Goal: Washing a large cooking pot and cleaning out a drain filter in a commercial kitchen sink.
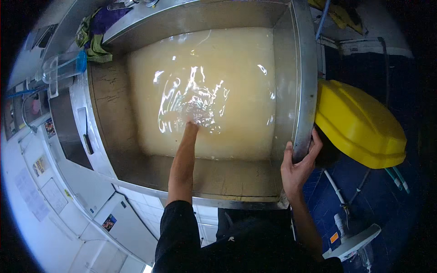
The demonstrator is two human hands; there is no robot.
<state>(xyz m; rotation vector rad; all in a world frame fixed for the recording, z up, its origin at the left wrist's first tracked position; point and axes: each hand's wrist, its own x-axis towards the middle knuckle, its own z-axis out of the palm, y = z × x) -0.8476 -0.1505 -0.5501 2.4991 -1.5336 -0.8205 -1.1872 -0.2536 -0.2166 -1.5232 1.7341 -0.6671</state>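
Observation:
Cloudy yellowish water [239,88] fills the bottom of a deep stainless steel sink [211,177] before me. My left forearm reaches down into it, and my left hand [193,117] is under the rippling surface, so its fingers and anything in them are hidden. With my right hand [300,160] I grip the sink's metal rim at the near right corner, the thumb on the inner side and the fingers over the outer edge. Bright reflections and small waves surround the spot where the left wrist enters the water.
A yellow plastic tub [362,126] stands right of the sink. Purple and green cloths [99,37] and a clear plastic jug [65,66] lie at the upper left. A knife [87,136] rests on the left ledge. A white washbasin [355,242] is at lower right.

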